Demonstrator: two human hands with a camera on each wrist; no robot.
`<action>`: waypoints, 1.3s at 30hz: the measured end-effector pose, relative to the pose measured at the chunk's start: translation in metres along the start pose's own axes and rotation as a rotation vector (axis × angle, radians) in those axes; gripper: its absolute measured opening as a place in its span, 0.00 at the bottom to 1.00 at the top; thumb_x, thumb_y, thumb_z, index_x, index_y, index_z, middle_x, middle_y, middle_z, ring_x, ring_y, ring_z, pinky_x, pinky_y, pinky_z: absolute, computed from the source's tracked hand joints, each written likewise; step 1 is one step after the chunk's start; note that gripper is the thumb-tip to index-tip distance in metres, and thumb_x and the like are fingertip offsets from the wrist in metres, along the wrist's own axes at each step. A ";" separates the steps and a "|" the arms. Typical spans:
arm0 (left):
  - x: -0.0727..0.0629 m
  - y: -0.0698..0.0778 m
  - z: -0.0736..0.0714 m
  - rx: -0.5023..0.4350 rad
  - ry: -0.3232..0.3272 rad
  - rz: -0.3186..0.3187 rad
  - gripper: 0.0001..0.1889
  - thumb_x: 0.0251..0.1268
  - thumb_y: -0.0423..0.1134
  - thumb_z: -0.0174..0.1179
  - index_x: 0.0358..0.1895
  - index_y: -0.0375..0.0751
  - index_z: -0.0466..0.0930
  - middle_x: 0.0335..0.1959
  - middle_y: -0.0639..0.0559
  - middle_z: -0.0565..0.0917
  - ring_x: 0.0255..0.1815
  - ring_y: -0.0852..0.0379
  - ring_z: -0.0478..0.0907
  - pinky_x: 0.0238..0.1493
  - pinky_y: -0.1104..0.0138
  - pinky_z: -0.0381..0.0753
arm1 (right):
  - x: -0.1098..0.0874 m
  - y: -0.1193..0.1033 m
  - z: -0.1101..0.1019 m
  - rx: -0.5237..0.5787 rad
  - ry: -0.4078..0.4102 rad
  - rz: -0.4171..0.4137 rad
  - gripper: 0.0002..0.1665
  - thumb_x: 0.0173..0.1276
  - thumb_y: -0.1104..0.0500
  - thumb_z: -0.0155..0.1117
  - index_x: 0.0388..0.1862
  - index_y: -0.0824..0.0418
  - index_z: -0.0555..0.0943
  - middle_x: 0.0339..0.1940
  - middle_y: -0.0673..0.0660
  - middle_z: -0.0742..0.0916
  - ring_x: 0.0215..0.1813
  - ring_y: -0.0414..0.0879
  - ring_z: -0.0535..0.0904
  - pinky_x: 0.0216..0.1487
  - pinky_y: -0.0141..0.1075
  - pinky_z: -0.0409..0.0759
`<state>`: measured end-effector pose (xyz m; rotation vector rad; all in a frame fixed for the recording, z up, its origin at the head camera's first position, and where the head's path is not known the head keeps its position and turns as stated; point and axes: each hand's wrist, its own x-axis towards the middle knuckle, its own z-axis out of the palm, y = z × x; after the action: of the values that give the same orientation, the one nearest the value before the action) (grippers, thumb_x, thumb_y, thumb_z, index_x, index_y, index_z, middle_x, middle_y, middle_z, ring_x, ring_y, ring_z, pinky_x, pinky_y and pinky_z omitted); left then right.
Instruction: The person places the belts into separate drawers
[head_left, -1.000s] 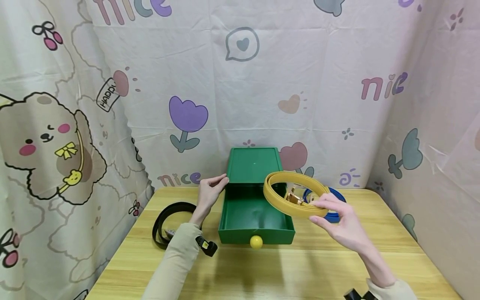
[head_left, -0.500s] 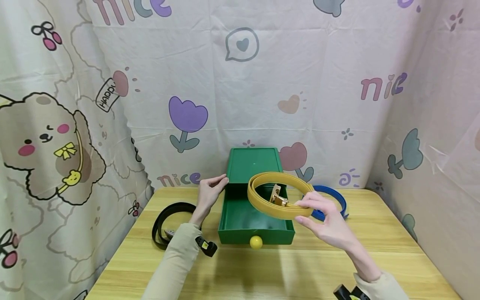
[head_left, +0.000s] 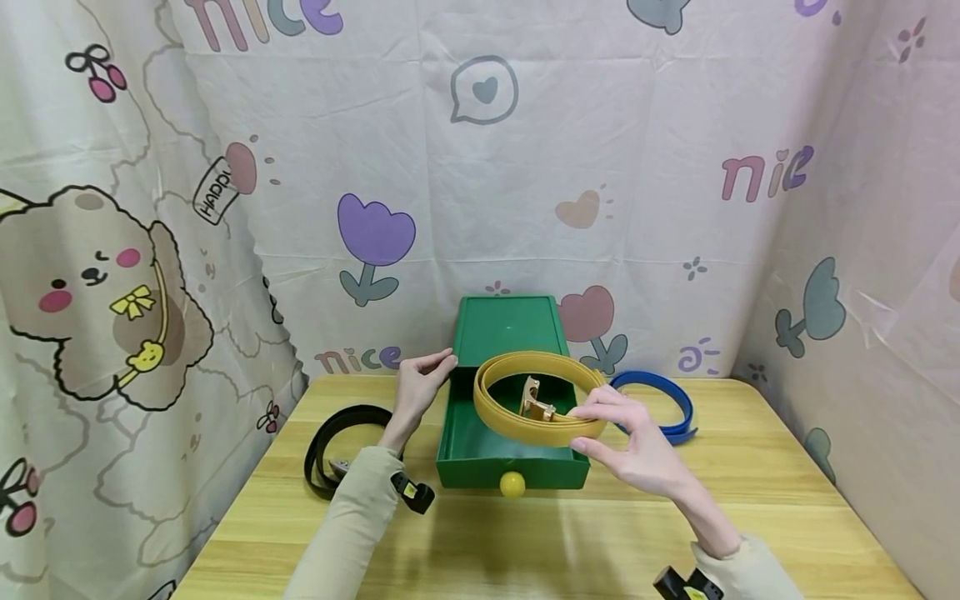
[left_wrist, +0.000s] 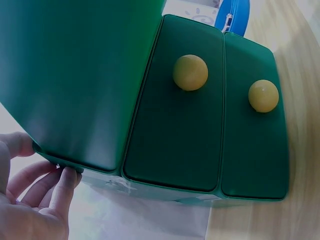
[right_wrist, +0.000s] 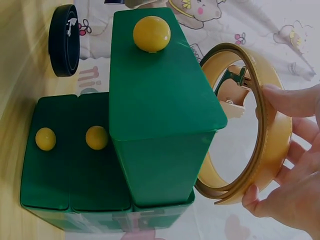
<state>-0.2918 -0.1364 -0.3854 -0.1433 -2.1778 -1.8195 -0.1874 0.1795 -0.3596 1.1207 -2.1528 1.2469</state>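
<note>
A coiled yellow belt (head_left: pixel 510 424) is hanging above the open drawer (head_left: pixel 551 474), the right hand (head_left: pixel 637 443) pinching it in a narrow grip. The left hand (head_left: pixel 417 390) is touching the cabinet (head_left: pixel 510 329); whether it is pinching, I cannot tell.

Straight down is my way into the pulled-out green drawer (head_left: pixel 551 475), whose front and side walls block a level approach. Seen from my head, the yellow belt (head_left: pixel 517 427) in my right hand (head_left: pixel 633 443) overlaps the drawer's right wall. The green cabinet (head_left: pixel 510 329) roofs the back end, and my left hand (head_left: pixel 418 385) occupies its left front corner. The black belt (head_left: pixel 316 450) lies to the left, the blue belt (head_left: pixel 677 434) to the right; the yellow knob (head_left: pixel 512 484) juts out in front.
</note>
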 end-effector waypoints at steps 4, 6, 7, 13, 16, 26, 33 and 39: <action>0.000 -0.001 0.000 0.000 -0.004 -0.004 0.17 0.67 0.37 0.66 0.56 0.34 0.85 0.55 0.36 0.86 0.51 0.57 0.86 0.50 0.74 0.83 | 0.000 0.001 0.003 -0.013 -0.011 0.009 0.20 0.57 0.72 0.73 0.47 0.56 0.88 0.39 0.45 0.83 0.47 0.36 0.73 0.53 0.31 0.70; 0.000 -0.001 0.000 -0.006 -0.004 -0.009 0.17 0.67 0.37 0.66 0.56 0.33 0.85 0.55 0.36 0.86 0.51 0.58 0.86 0.51 0.74 0.83 | 0.000 0.001 0.005 -0.020 -0.015 0.007 0.20 0.57 0.71 0.73 0.47 0.55 0.88 0.38 0.45 0.83 0.47 0.37 0.73 0.52 0.32 0.70; 0.000 0.000 0.000 -0.007 -0.004 -0.008 0.17 0.67 0.37 0.66 0.56 0.33 0.85 0.55 0.36 0.86 0.50 0.58 0.86 0.50 0.74 0.83 | 0.000 0.000 0.005 -0.020 -0.019 0.007 0.20 0.57 0.71 0.73 0.47 0.55 0.88 0.38 0.45 0.83 0.47 0.37 0.73 0.52 0.33 0.70; 0.000 0.000 -0.001 -0.014 -0.014 -0.010 0.17 0.67 0.36 0.66 0.56 0.34 0.85 0.56 0.36 0.85 0.52 0.55 0.86 0.48 0.77 0.82 | 0.000 0.001 0.010 0.001 -0.043 0.001 0.19 0.58 0.70 0.73 0.47 0.55 0.88 0.37 0.45 0.82 0.46 0.37 0.73 0.49 0.33 0.71; 0.000 0.000 -0.001 -0.018 -0.016 -0.009 0.17 0.68 0.37 0.65 0.56 0.34 0.85 0.57 0.36 0.85 0.54 0.51 0.85 0.48 0.78 0.81 | 0.001 0.002 0.013 -0.009 -0.054 -0.011 0.19 0.58 0.70 0.73 0.48 0.55 0.88 0.37 0.46 0.82 0.45 0.37 0.73 0.49 0.33 0.71; -0.001 0.001 -0.001 -0.002 -0.005 -0.012 0.16 0.67 0.37 0.66 0.56 0.34 0.85 0.54 0.37 0.86 0.50 0.58 0.86 0.47 0.79 0.81 | 0.003 0.005 0.017 -0.018 -0.064 -0.021 0.17 0.60 0.68 0.72 0.48 0.56 0.87 0.38 0.47 0.83 0.46 0.37 0.73 0.49 0.34 0.71; -0.002 0.002 -0.002 0.001 -0.018 -0.019 0.16 0.68 0.37 0.65 0.56 0.36 0.85 0.55 0.38 0.86 0.54 0.50 0.86 0.48 0.77 0.82 | 0.006 0.005 0.019 0.016 -0.112 -0.020 0.15 0.62 0.67 0.71 0.47 0.55 0.87 0.35 0.47 0.82 0.44 0.38 0.72 0.45 0.34 0.71; -0.002 0.002 -0.002 0.003 -0.020 -0.016 0.17 0.68 0.37 0.65 0.57 0.35 0.85 0.55 0.37 0.86 0.53 0.53 0.86 0.48 0.78 0.82 | 0.006 0.005 0.021 0.004 -0.124 0.009 0.14 0.63 0.66 0.71 0.48 0.56 0.87 0.36 0.47 0.83 0.44 0.37 0.73 0.46 0.33 0.73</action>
<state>-0.2891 -0.1378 -0.3836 -0.1446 -2.2012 -1.8305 -0.1944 0.1599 -0.3688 1.2205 -2.2483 1.2151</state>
